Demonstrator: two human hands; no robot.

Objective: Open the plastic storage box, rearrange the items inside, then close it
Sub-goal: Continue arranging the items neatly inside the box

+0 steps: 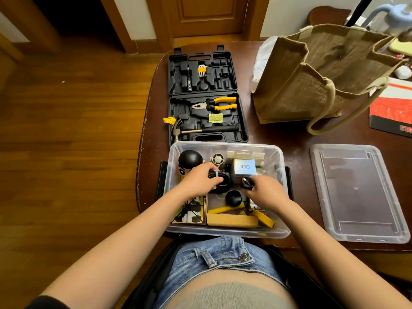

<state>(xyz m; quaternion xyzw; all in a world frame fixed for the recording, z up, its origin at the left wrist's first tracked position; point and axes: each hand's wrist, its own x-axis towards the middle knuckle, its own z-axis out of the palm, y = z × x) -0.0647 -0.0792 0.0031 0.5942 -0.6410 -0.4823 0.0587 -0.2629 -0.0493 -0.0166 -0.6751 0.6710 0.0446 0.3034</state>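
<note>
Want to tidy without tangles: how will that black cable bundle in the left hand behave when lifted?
The cable bundle looks tied by a white band, so it should probably lift as one coil. Likely floppy, light, unlikely to roll. The left hand grips it.

A dark wooden table point(289, 134) with a worn, chipped left edge stands on a warm plank floor point(66, 130). Beyond the table is a wooden door point(207, 14) (panelled, in a matching frame), with pale wall point(138, 16) on either side.
</note>
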